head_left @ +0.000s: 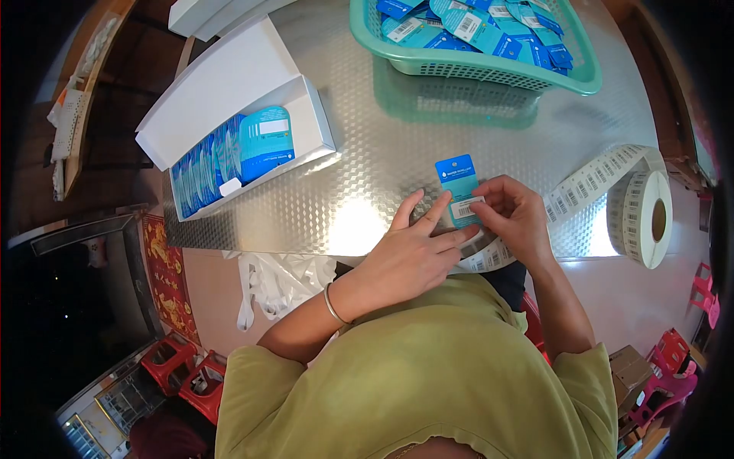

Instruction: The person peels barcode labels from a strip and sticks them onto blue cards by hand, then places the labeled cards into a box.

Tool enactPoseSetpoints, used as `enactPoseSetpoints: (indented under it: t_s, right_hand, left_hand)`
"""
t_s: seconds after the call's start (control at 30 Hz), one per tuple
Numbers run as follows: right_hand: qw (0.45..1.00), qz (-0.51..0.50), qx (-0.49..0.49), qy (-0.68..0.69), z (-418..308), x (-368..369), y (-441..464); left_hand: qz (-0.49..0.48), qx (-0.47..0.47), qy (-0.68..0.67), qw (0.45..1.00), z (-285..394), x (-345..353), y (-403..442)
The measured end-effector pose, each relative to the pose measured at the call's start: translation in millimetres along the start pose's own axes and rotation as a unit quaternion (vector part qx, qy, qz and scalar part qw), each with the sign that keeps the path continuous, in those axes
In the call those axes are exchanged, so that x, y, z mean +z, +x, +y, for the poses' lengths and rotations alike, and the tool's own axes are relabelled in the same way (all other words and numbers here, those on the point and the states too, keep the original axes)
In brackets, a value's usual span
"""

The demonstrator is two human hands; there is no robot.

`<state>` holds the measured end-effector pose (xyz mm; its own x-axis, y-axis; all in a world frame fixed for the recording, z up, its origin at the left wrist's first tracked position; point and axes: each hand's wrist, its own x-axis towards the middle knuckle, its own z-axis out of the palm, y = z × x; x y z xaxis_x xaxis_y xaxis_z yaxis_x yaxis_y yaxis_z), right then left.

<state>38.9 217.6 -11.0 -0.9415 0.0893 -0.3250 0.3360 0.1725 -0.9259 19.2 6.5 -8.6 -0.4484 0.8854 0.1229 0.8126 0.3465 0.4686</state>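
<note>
A blue and teal card (457,173) lies flat on the metal table near its front edge. My left hand (413,256) rests with its fingers spread, the fingertips at the card's left and lower edges. With thumb and forefinger pinched, my right hand (521,220) holds the right end of a white barcode sticker (462,209), which lies against the lower half of the card. A strip of barcode labels (592,182) runs from behind my right hand to a label roll (650,218) on the right. Part of the strip also shows below my hands.
A green plastic basket (489,70) heaped with similar cards stands at the back. On the left, an open white box (315,115) holds a row of cards (264,141). A white plastic bag (279,287) hangs by the table's front edge. Red stools (170,363) stand lower left.
</note>
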Motion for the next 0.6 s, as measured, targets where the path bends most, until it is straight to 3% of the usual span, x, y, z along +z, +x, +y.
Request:
enactPoseSetpoints:
  t_s: [0.6]
  right_hand:
    - [0.998,0.024,-0.02,-0.056,4.3,2.6,0.6]
  left_hand:
    - [0.01,-0.002,-0.007,1.0,0.3,0.1,0.8]
